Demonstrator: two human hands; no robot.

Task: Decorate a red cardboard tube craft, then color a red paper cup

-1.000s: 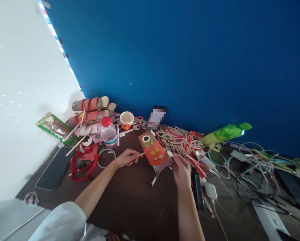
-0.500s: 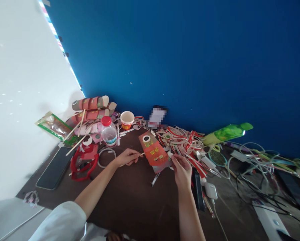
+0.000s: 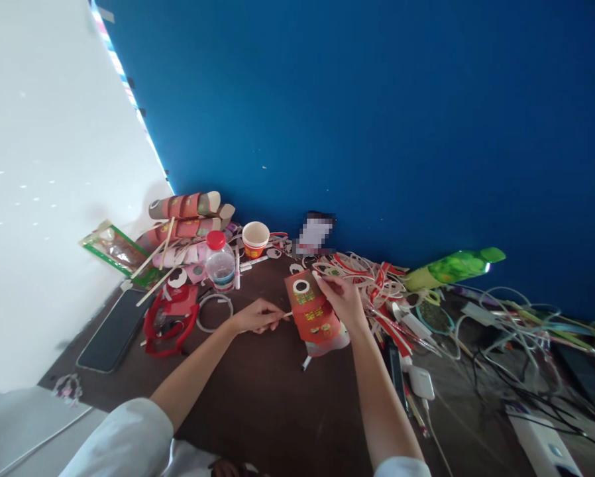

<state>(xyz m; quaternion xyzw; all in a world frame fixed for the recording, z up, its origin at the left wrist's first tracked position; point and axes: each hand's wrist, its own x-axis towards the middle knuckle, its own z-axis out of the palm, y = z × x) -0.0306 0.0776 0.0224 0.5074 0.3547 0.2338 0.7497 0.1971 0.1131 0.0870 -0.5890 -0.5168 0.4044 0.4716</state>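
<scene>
While its near end fades to grey, the red paper fish (image 3: pixel 311 320) bears yellow lettering (image 3: pixel 305 299) and one round eye (image 3: pixel 301 287) — black inside white. It is over the middle of the table (image 3: pixel 268 411), a thin stick (image 3: pixel 288 314) at its side pinched in the grip of the left hand (image 3: pixel 258 317). Narrowed on a small white piece (image 3: pixel 316 274), the right hand (image 3: pixel 344 298) crosses its edge. Beyond stand a paper cup (image 3: pixel 254 248) and a bottle (image 3: pixel 221 268).

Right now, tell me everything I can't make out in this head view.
Head view, all of these:
Thin stick: its near end is hidden by the left hand.
White piece: its full outline is small and partly covered by the right hand.
Pen: mostly hidden by the red paper fish.
Pixelated item: details blurred.
White block: cut off by the bottom edge.
</scene>
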